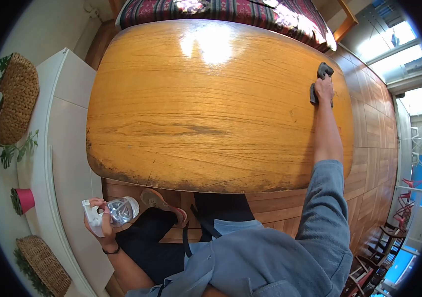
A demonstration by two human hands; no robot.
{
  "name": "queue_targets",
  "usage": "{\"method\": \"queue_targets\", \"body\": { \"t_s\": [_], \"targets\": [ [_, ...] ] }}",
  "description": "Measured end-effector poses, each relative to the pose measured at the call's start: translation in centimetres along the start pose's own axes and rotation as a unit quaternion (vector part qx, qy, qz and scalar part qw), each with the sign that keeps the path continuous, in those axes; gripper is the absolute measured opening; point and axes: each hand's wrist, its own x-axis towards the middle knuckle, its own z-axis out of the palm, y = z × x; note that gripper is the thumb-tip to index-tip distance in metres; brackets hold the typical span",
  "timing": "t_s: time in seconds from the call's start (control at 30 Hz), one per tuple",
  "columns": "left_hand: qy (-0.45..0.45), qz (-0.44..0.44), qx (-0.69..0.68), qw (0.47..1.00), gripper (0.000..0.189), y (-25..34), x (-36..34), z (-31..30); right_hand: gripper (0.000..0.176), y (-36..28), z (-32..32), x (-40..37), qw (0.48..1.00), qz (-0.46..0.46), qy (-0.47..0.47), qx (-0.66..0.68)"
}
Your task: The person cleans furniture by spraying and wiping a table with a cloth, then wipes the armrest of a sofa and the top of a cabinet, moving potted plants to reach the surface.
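My left hand (103, 225) is wrapped round the white trigger head of a clear spray bottle (123, 211), held low beside the near left corner of the table. The bottle lies tilted sideways, its base toward the right. Out at the far right of the wooden table (186, 104), my right hand (324, 90) is closed on a dark grey cloth (325, 70) and presses it against the tabletop. Cloth bunches out in front of the fingers and to their left. The tabletop is glossy, with dark worn marks along its near edge.
A striped woven cover (231, 11) drapes a seat behind the table. On the left, a white cabinet (72, 114) carries a woven basket (14, 99), a pink pot (25, 200) and another basket (45, 262). Dark wooden chairs (389, 242) stand at the lower right.
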Motion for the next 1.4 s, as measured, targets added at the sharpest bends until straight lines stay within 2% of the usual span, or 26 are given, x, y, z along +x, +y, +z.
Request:
{"method": "queue_targets", "body": {
  "t_s": [0.17,0.37,0.53,0.67,0.87,0.93,1.03,1.07,1.23,1.4],
  "targets": [
    [0.009,-0.014,0.004,1.000,0.023,-1.5,0.0,-1.5,0.055,-10.2,2.8,1.5,0.991,-0.115,-0.021,0.063],
    [0.027,-0.011,0.022,0.999,0.025,-2.1,0.5,-3.2,0.058,-26.1,4.5,-2.1,0.969,-0.228,-0.022,0.097],
    [0.058,-0.012,0.024,0.998,0.024,-2.7,1.2,-4.7,0.060,-38.6,6.2,-7.6,0.931,-0.341,-0.037,0.122],
    [0.062,-0.018,0.038,0.997,0.024,-2.6,2.1,-5.5,0.056,-47.7,6.3,-13.9,0.910,-0.390,-0.034,0.132],
    [0.073,-0.016,0.047,0.996,0.023,-3.4,1.9,-7.0,0.056,-57.8,6.2,-20.7,0.866,-0.464,-0.059,0.175],
    [0.072,-0.010,0.048,0.996,0.022,-3.5,1.9,-7.4,0.057,-60.3,5.7,-23.0,0.847,-0.494,-0.086,0.177],
    [0.083,-0.006,0.048,0.995,0.022,-3.6,1.7,-7.1,0.056,-62.8,5.6,-26.0,0.819,-0.545,-0.058,0.169],
    [0.083,0.002,0.045,0.996,0.022,-3.7,1.8,-7.2,0.055,-63.2,5.5,-27.1,0.808,-0.555,-0.080,0.181],
    [0.081,0.013,0.034,0.996,0.022,-3.9,1.7,-6.6,0.053,-61.7,4.0,-31.7,0.750,-0.624,-0.091,0.201],
    [0.081,0.018,0.014,0.996,0.022,-3.2,1.9,-5.4,0.051,-57.3,2.4,-35.8,0.684,-0.684,-0.107,0.230]
  ]
}}
